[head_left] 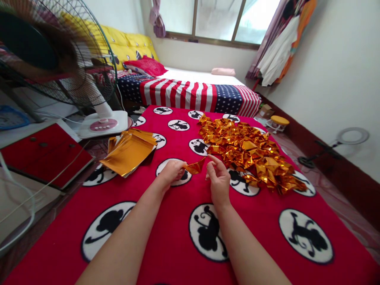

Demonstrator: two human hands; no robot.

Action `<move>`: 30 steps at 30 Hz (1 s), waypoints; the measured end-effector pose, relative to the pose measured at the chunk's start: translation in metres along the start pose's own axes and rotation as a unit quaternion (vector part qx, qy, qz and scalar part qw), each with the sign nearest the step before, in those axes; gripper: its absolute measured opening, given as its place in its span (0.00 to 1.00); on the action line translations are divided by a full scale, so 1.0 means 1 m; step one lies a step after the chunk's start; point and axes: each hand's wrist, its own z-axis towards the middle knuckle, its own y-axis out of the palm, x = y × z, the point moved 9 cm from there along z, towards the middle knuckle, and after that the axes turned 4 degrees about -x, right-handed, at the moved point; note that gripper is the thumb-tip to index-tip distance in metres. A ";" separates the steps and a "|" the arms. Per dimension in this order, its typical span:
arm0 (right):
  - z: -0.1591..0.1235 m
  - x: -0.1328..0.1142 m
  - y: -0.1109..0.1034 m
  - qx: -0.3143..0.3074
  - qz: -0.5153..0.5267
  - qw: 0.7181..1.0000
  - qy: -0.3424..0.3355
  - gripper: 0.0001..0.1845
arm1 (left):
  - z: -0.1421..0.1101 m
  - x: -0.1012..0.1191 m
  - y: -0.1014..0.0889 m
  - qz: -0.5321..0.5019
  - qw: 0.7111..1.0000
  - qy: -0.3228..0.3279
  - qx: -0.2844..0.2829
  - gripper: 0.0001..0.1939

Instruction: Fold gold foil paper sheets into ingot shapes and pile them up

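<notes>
My left hand (173, 171) pinches one end of a folded gold foil paper piece (194, 168) above the red cloth. At the piece's other end, my right hand (218, 176) is held close with its fingers apart and partly curled; it does not seem to grip the foil. Beyond my right hand lies a large pile of folded gold foil pieces (246, 146), shiny and pointed. To the left of my left hand rests a stack of flat gold foil sheets (130, 150), its edges uneven.
The red cloth (160, 245) with black-and-white round prints covers the surface before me. A standing fan (102, 122) is at the left, beside a red-topped cabinet (44, 154). Behind is a bed with a striped, starred cover (184, 95). A yellow stool (280, 120) stands right.
</notes>
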 end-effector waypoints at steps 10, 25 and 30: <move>0.004 0.013 -0.002 -0.022 0.047 0.997 0.050 0.14 | 0.004 -0.002 -0.003 -0.032 0.999 0.014 0.003 0.29; 0.004 0.027 0.002 -0.021 0.193 0.972 0.131 0.16 | -0.013 0.016 -0.008 -0.067 0.982 0.169 0.060 0.21; 0.004 0.028 0.005 -0.039 0.205 0.966 0.151 0.13 | -0.013 0.017 -0.011 -0.091 0.977 0.176 0.078 0.21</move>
